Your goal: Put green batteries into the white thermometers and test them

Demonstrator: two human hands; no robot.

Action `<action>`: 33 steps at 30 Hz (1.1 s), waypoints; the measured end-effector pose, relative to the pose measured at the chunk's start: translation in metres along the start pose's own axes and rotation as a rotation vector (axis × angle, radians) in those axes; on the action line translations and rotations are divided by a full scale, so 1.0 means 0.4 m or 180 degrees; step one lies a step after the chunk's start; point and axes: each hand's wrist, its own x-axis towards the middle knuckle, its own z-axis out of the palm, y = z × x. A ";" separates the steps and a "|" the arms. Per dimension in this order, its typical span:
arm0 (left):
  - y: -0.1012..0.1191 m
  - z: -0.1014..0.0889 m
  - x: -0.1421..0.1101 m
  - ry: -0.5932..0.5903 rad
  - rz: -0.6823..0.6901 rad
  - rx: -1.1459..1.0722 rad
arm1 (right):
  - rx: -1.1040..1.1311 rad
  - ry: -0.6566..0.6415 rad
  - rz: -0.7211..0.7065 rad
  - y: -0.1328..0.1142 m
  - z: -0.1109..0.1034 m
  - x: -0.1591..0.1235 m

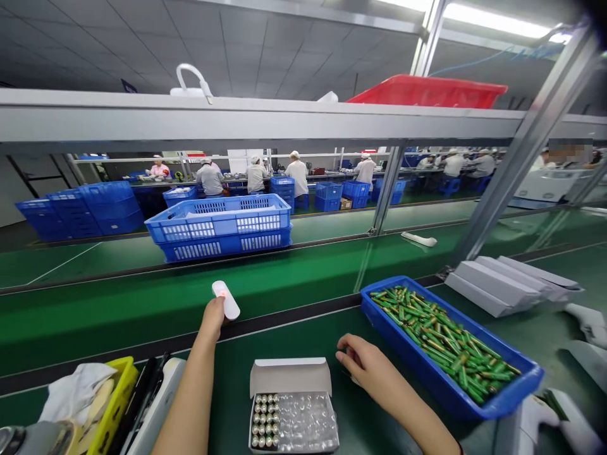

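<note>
My left hand (215, 316) is closed around the lower end of a white, rounded, oblong plastic device (229, 301), held out over the green belt. A small reddish glow shows on the device near my thumb. My right hand (363, 363) hovers over the bench with fingers loosely bent and a gap between thumb and forefinger; its palm side is partly hidden. Between my forearms sits a white carton (290, 378) with its flap up. Upright batteries (265, 420) fill its left part, and clear bubbled plastic (306, 420) covers the rest. Right of my right hand lies a blue tray (379, 316) heaped with green-and-gold batteries (441, 341).
Across the green belt (118, 297) stand stacked blue crates (218, 230). A metal post (516, 151) rises behind folded grey-white cartons (497, 287). White handheld devices (588, 322) lie far right. At left is a yellow bin (111, 404) with cloth. Co-workers (296, 174) work beyond.
</note>
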 end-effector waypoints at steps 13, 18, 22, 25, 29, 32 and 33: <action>0.084 -0.050 -0.088 0.0714 0.1308 0.1130 | -0.0960 -0.0410 -0.0089 0.057 0.017 -0.019; 0.147 -0.082 -0.360 -0.0680 0.2708 0.1905 | -0.0796 -0.0082 -0.0078 0.070 0.028 -0.010; 0.039 -0.077 -0.495 -0.1704 0.3173 0.3518 | -0.0288 0.0360 -0.0037 0.065 0.025 -0.007; -0.051 -0.068 -0.494 -0.1727 0.2948 0.4161 | 0.0429 0.0516 -0.0328 0.051 0.026 -0.014; -0.093 -0.058 -0.468 -0.1720 0.2580 0.3814 | 0.2017 0.0050 -0.0688 0.031 0.044 -0.022; -0.084 -0.049 -0.472 -0.1716 0.2278 0.3625 | 0.2751 -0.0205 -0.0709 0.024 0.053 -0.023; -0.079 -0.045 -0.476 -0.1697 0.2183 0.3646 | 0.2869 -0.0227 -0.0733 0.021 0.052 -0.024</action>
